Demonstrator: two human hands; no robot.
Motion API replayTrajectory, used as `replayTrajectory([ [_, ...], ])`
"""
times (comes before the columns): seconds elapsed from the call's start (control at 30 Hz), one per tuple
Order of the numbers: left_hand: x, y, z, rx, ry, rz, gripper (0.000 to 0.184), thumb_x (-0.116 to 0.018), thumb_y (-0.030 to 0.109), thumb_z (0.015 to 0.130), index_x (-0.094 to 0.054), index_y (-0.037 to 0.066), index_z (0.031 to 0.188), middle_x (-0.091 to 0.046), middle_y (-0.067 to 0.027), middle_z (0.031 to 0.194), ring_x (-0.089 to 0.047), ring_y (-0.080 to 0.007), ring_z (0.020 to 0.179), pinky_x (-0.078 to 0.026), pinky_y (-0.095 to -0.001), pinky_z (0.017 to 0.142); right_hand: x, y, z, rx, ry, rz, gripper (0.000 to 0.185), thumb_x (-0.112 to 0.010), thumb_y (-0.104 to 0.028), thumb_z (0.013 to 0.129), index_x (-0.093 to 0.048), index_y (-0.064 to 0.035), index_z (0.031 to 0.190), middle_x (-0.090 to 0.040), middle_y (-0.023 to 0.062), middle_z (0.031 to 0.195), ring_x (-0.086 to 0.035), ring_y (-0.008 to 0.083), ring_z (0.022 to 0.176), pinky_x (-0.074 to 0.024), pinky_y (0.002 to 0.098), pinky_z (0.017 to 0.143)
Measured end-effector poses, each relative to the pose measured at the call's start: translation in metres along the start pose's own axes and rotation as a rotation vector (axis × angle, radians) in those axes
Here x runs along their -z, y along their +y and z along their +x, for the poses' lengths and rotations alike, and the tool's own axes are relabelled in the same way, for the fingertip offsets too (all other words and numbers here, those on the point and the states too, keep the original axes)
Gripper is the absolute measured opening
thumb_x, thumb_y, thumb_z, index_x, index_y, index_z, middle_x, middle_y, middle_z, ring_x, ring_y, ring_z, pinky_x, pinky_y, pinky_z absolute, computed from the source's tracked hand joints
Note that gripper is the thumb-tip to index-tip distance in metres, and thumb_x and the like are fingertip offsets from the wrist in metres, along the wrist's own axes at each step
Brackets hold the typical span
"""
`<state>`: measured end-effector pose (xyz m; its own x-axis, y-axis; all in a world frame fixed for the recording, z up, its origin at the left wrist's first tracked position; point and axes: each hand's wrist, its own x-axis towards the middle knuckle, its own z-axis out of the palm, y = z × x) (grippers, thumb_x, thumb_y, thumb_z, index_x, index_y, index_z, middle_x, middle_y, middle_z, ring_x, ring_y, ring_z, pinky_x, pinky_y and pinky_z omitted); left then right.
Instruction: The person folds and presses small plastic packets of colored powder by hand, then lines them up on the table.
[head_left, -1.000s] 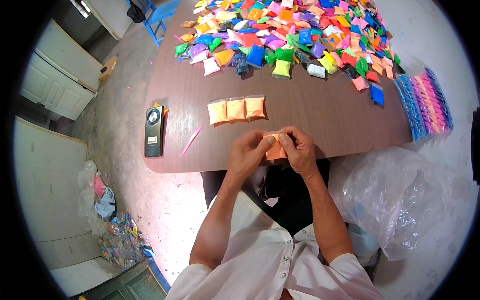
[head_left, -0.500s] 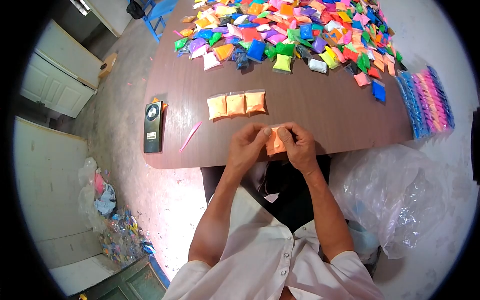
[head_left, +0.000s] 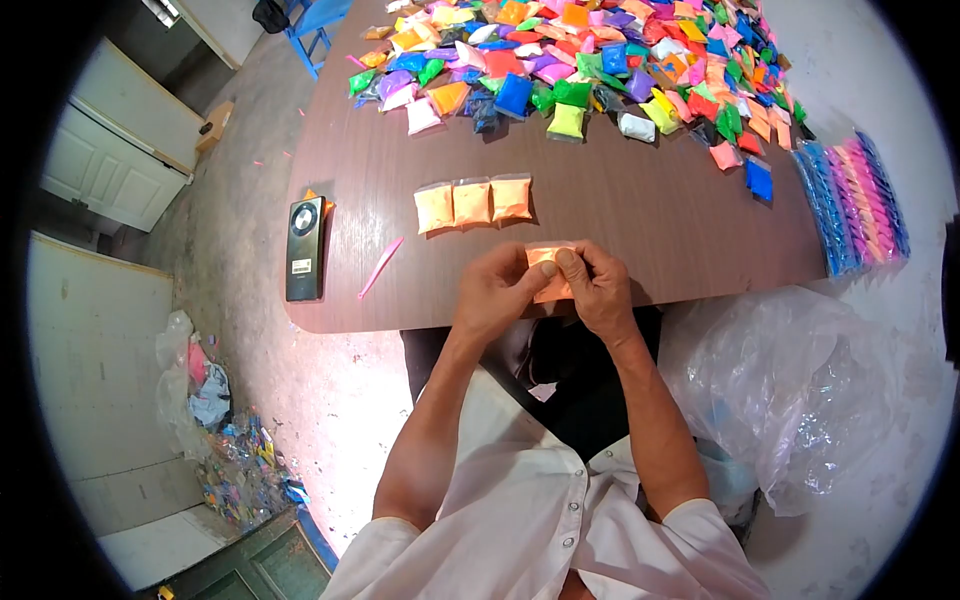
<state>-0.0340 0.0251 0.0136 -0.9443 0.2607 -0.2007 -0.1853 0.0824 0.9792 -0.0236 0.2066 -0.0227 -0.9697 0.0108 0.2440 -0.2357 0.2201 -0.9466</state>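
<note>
An orange packet (head_left: 550, 284) is held at the table's front edge between my two hands. My left hand (head_left: 497, 290) pinches its left side, the thumb lying on its face. On the right side, my right hand (head_left: 598, 293) grips it with thumb and bent fingers. Just beyond my hands, a joined row of three light orange packets (head_left: 472, 203) lies flat on the brown table (head_left: 640, 215). A pink plastic tool (head_left: 381, 267) rests to the left of my hands.
A phone (head_left: 305, 248) lies near the table's left edge. Many coloured packets (head_left: 570, 95) are heaped at the back. Stacked blue and pink packets (head_left: 853, 205) stand at the right edge. Clear plastic sheeting (head_left: 790, 390) hangs at the lower right; a blue chair (head_left: 318, 32) stands at the upper left.
Both thumbs have shifted slightly on the orange packet, which stays between my hands. The table and the things on it appear slightly higher in the view.
</note>
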Motion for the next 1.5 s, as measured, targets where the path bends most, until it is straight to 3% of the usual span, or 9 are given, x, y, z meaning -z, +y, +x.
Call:
replayTrajectory([
  [0.1, -0.005, 0.002, -0.001, 0.001, 0.02, -0.129, 0.025, -0.074, 0.02, 0.102, -0.07, -0.003, 0.112, -0.073, -0.0053, 0.096, -0.069, -0.0113, 0.088, -0.059, -0.0279, 0.076, 0.001, 0.002, 0.0, 0.022, -0.017, -0.039, 0.031, -0.065, -0.032, 0.107, -0.071, -0.0024, 0.104, -0.072, 0.0077, 0.086, -0.067, 0.0152, 0.077, -0.0538, 0.0298, 0.069],
  [0.4, 0.0, -0.008, 0.001, -0.005, 0.035, 0.029, 0.022, -0.072, 0.02, 0.102, -0.072, -0.001, 0.107, -0.074, -0.0043, 0.096, -0.067, -0.0095, 0.087, -0.056, -0.0271, 0.077, -0.002, -0.003, 0.0, 0.047, 0.011, 0.001, 0.022, -0.065, -0.023, 0.106, -0.071, -0.0027, 0.105, -0.073, 0.0095, 0.089, -0.071, 0.0177, 0.082, -0.0563, 0.0318, 0.072],
  [0.53, -0.003, -0.019, 0.005, -0.093, 0.077, -0.094, 0.022, -0.071, 0.02, 0.103, -0.072, -0.002, 0.106, -0.073, -0.0025, 0.093, -0.065, -0.0085, 0.089, -0.054, -0.0279, 0.079, -0.003, 0.003, 0.001, 0.09, 0.006, -0.054, 0.019, -0.067, -0.021, 0.104, -0.072, -0.0028, 0.105, -0.075, 0.0107, 0.092, -0.072, 0.0191, 0.083, -0.0571, 0.0316, 0.073],
  [0.6, -0.003, -0.03, 0.008, -0.185, 0.095, -0.047, 0.027, -0.072, 0.03, 0.104, -0.075, 0.004, 0.108, -0.068, 0.0013, 0.083, -0.061, -0.0058, 0.07, -0.048, -0.0214, 0.06, -0.002, 0.001, 0.001, 0.123, -0.016, -0.127, 0.017, -0.068, -0.02, 0.103, -0.072, -0.0029, 0.106, -0.075, 0.0112, 0.093, -0.072, 0.0193, 0.084, -0.0569, 0.0309, 0.074],
  [0.7, -0.003, -0.038, 0.01, -0.238, 0.119, -0.063, 0.026, -0.072, 0.03, 0.103, -0.075, 0.005, 0.108, -0.067, 0.0018, 0.082, -0.06, -0.0054, 0.07, -0.048, -0.0218, 0.059, -0.004, -0.009, -0.001, 0.021, 0.007, -0.08, 0.018, -0.069, -0.02, 0.103, -0.072, -0.0027, 0.105, -0.074, 0.0097, 0.091, -0.071, 0.0175, 0.083, -0.056, 0.0303, 0.073],
  [1.23, 0.003, -0.027, 0.008, -0.178, 0.142, -0.163, 0.021, -0.07, 0.028, 0.104, -0.074, 0.007, 0.102, -0.064, 0.0049, 0.081, -0.056, -0.0028, 0.07, -0.044, -0.0197, 0.063, -0.005, 0.001, 0.0, 0.038, 0.092, -0.057, 0.018, -0.067, -0.018, 0.104, -0.069, 0.0004, 0.101, -0.067, 0.0055, 0.083, -0.061, 0.0104, 0.077, -0.0506, 0.0289, 0.07],
  [1.3, 0.004, -0.02, 0.005, -0.055, 0.109, -0.148, 0.021, -0.07, 0.023, 0.104, -0.072, 0.002, 0.103, -0.069, 0.0025, 0.088, -0.062, -0.0057, 0.081, -0.052, -0.0242, 0.073, -0.003, 0.003, 0.0, -0.035, 0.07, -0.013, 0.017, -0.066, -0.016, 0.104, -0.07, 0.0007, 0.102, -0.068, 0.0035, 0.086, -0.061, 0.0097, 0.078, -0.051, 0.0282, 0.072],
  [1.43, -0.003, -0.017, 0.002, -0.152, 0.051, 0.04, 0.024, -0.073, 0.026, 0.103, -0.071, 0.002, 0.1, -0.062, 0.0046, 0.079, -0.055, -0.0044, 0.071, -0.045, -0.0241, 0.063, -0.004, 0.003, 0.0, 0.005, 0.112, 0.063, 0.016, -0.066, -0.014, 0.104, -0.07, 0.0012, 0.105, -0.068, 0.0026, 0.088, -0.061, 0.0089, 0.081, -0.051, 0.0267, 0.074],
  [1.5, -0.004, -0.035, 0.009, -0.179, 0.032, -0.025, 0.025, -0.074, 0.027, 0.102, -0.069, 0.002, 0.096, -0.06, 0.0051, 0.077, -0.052, -0.0044, 0.07, -0.042, -0.0246, 0.061, -0.004, 0.006, 0.001, -0.017, 0.094, 0.068, 0.016, -0.066, -0.013, 0.104, -0.07, 0.0017, 0.107, -0.069, 0.003, 0.093, -0.062, 0.0091, 0.084, -0.0517, 0.0262, 0.075],
])
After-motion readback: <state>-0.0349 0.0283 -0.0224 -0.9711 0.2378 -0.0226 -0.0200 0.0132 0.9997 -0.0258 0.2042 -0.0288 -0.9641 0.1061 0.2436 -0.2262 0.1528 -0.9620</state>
